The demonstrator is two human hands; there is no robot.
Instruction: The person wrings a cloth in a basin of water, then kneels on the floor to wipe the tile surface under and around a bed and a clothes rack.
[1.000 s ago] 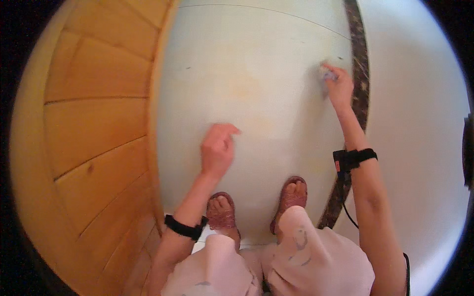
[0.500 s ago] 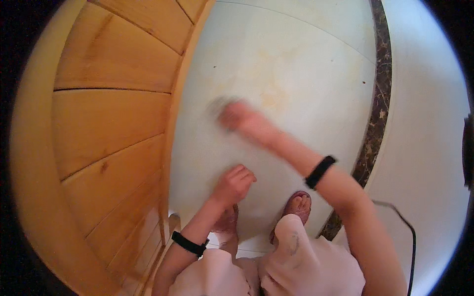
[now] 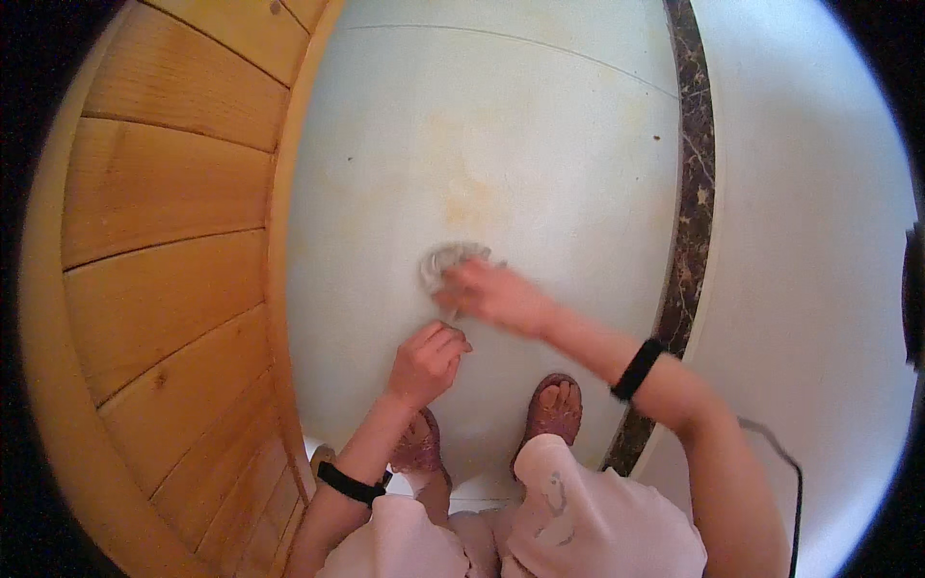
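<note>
My right hand (image 3: 493,296) is pressed on a crumpled greyish-white cloth (image 3: 445,262) against the pale floor (image 3: 559,154), its fingers bunched round the near side of the cloth and slightly blurred. Just below it, my left hand (image 3: 425,363) hovers in a loose fist, with nothing visible in the curled fingers. Faint yellowish stains (image 3: 469,200) mark the floor beyond the cloth. A black band circles each of my forearms.
A slatted wooden panel (image 3: 173,202) rises along the left. On the right runs a dark marbled strip (image 3: 696,144) beside a white surface (image 3: 790,241). My feet in reddish sandals (image 3: 554,412) stand close below the hands. A black cord (image 3: 797,501) hangs at the lower right.
My right hand has swept the cloth nearer to me and closer to my left hand. The left hand stays curled. The whole view has shifted a little.
</note>
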